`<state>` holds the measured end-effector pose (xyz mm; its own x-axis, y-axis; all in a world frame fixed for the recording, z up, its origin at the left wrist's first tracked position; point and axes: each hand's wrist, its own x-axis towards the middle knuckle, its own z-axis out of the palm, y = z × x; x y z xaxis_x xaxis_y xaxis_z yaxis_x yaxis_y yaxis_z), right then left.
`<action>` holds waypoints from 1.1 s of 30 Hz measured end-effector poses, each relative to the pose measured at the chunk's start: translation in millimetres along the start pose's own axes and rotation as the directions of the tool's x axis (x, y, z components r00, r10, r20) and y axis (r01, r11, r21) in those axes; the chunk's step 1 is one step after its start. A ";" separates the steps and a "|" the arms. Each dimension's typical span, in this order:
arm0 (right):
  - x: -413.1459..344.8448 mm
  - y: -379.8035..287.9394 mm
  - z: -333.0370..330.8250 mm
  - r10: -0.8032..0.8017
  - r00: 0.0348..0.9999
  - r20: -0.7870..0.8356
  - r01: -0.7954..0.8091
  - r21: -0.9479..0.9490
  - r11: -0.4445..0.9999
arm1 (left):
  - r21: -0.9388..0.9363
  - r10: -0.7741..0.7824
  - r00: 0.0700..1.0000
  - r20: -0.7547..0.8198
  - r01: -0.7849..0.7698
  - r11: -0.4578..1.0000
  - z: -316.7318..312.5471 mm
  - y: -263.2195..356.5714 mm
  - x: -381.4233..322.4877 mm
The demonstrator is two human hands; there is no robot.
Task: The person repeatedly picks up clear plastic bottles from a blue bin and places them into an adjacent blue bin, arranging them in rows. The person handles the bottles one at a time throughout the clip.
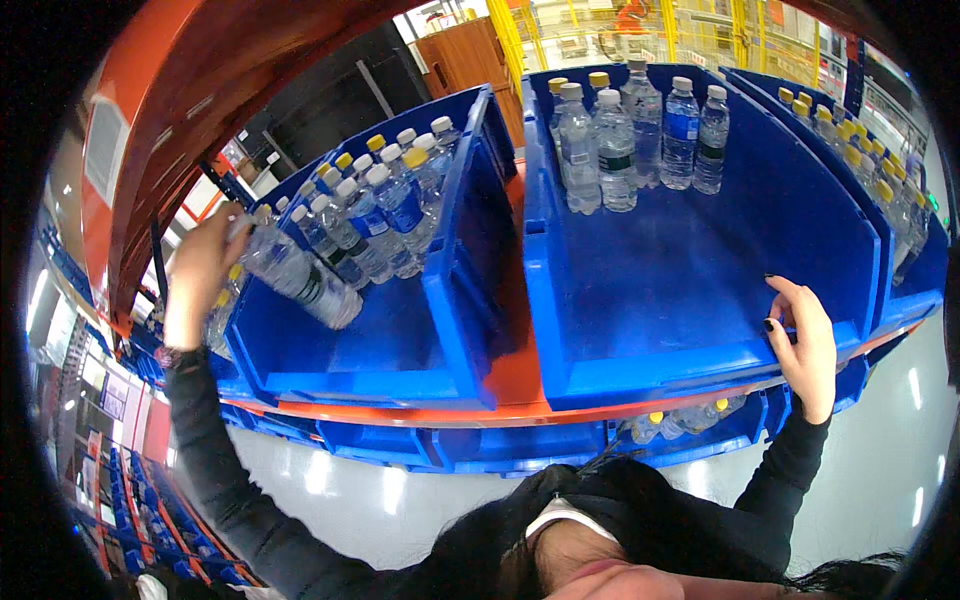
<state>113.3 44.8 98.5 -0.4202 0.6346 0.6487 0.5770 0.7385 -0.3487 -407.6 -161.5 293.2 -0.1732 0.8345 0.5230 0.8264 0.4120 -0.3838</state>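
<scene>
My left hand (202, 262) grips the neck of a clear plastic water bottle (300, 276), which tilts with its base over the front of the left blue plastic bin (360, 386). Behind it in that bin stand several bottles with white and yellow caps, some with blue labels (399, 206). At the right, my right hand (804, 341) is over the front edge of the middle blue bin (637, 300), fingers apart and holding nothing. Several water bottles stand at the back of that bin, among them one with a blue label (680, 133).
The bins rest on an orange rack shelf (517, 382). Another blue bin (911, 304) with many bottles stands at the right. Below are more blue bins (525, 446), one with bottles. An orange rack beam (142, 112) arches at the upper left; yellow fencing (667, 37) is behind.
</scene>
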 end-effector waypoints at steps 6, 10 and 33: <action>-1.3 2.4 2.4 -0.066 0.996 -0.066 0.064 -0.032 0.997 | -0.353 0.310 0.946 0.097 -0.258 0.899 -94.8 56.9 8.1; -2.3 6.8 2.1 -0.132 0.988 -0.084 0.131 -0.019 0.991 | -0.592 0.522 0.853 0.013 -0.414 0.692 -124.4 114.1 26.9; -3.3 27.1 -3.8 -0.352 0.928 -0.122 0.350 -0.036 0.936 | -0.168 0.591 0.769 -0.244 -0.634 0.755 29.9 393.8 268.8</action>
<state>132.9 61.8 89.4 -0.5074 0.3013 0.8073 0.4182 0.9052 -0.0749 -144.7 236.1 259.9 0.4858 0.7962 0.3608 0.8239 -0.2791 -0.4933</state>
